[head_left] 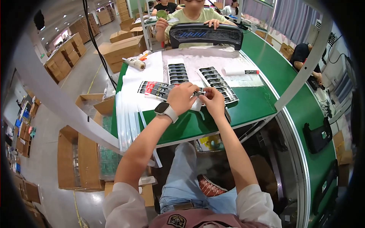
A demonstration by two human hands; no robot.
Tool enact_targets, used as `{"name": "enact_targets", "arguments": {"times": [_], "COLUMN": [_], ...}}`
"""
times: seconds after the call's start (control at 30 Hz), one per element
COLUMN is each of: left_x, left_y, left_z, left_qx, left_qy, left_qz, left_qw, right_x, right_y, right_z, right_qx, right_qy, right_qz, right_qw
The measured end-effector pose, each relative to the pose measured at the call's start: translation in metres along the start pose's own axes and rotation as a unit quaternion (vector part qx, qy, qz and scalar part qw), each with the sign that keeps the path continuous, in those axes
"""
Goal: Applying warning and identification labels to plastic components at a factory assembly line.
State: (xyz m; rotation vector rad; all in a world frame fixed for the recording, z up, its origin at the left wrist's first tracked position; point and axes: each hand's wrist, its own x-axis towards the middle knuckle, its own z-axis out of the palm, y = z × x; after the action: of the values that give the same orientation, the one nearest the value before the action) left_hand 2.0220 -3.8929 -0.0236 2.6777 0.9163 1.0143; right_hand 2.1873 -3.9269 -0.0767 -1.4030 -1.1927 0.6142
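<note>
Both of my hands meet over the near middle of the green table. My left hand, with a white-banded watch on the wrist, is closed in a pinch. My right hand pinches just beside it, fingertips close together. Between them is a small black label strip, partly hidden by the fingers. A bit of white backing paper hangs below the fingertips. Left of my left hand lie red-and-black label strips. Beyond my hands are a sheet of black labels and a longer slanted label sheet.
Clear plastic strips overhang the table's left edge. A cream roll-shaped item sits at the far left. Opposite, a person holds a black plastic panel upright. White posts flank the table; a green conveyor runs along the right. Open cartons stand left.
</note>
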Motion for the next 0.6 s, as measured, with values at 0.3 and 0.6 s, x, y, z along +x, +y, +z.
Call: {"name": "enact_targets", "arguments": {"times": [0.3,0.6], "left_x": [-0.002,-0.002], "left_y": [-0.017,-0.015], "left_z": [0.037,0.029], "left_qx": [-0.175,-0.078], "left_qy": [0.007,0.024], "left_qz": [-0.003,0.082], "left_qw": [0.985,0.993], "right_x": [-0.028,-0.032], "right_y": [0.009,0.003], "right_z": [0.012,0.016], "right_qx": [0.168,0.115], "right_qy": [0.042,0.072], "right_qz": [-0.04,-0.086], "right_qw": [0.984,0.987]}}
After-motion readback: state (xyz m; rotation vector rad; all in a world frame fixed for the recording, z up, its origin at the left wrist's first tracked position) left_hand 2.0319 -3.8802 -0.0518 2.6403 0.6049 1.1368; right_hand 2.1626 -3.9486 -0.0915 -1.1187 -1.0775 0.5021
